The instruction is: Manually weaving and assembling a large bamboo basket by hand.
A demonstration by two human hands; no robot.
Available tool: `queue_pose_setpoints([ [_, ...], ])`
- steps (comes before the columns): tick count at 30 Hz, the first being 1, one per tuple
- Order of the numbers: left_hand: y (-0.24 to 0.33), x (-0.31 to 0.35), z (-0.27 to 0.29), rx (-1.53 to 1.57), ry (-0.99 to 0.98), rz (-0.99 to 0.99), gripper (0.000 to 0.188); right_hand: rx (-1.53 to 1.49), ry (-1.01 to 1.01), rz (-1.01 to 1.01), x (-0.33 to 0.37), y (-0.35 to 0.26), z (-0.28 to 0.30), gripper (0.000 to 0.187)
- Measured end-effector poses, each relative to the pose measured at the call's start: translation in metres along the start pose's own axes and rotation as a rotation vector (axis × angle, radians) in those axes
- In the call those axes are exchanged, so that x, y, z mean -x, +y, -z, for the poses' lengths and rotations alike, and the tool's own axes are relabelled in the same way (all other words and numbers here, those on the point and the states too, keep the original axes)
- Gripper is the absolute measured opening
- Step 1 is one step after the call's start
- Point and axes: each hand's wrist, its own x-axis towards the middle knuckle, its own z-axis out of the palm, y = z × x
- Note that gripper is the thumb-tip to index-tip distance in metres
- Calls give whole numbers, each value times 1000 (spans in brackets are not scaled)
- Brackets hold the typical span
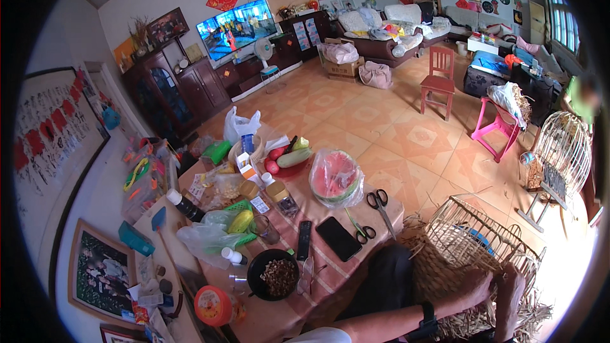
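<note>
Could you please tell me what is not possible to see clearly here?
In the head view:
- Left hand and right hand: exact grip too small to tell.
- Blue item: partly hidden by the wire-and-straw basket.
- Framed picture, bottom: cut by lower edge.
- Person, far right: head blurred.

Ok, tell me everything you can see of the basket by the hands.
The basket is a partly covered frame: thin bars stand bare toward the far side, while coarse straw-coloured strands are woven over the near and left part, with loose ends sticking out. Something blue shows between the bars. It sits right of the table, beside a dark-clad leg. The left hand and right hand are at its near side; their exact grip is unclear.
</note>
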Motion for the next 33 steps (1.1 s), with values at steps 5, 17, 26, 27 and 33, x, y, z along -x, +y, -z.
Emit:
queue_pose_setpoints([
  [5, -4, -1, 2, -55, -18, 23, 15, 99, 65, -45, -4, -8, -17, 6],
  [17, 6, -9, 29, 34, -143, 49, 22, -614, 68, -386, 36, 9, -14, 53],
  [26, 20, -10, 49, 66, -197, 38, 20, -602, 257, -254, 51, 24, -34, 29],
  [27, 19, -9, 48, 59, -175, 21, 20, -593, 302, -220, 52, 23, -33, 27],
  [33, 9, -7, 32, 46, -109, -34, 15, -367, 151, -259, 29, 11, -10, 22],
])
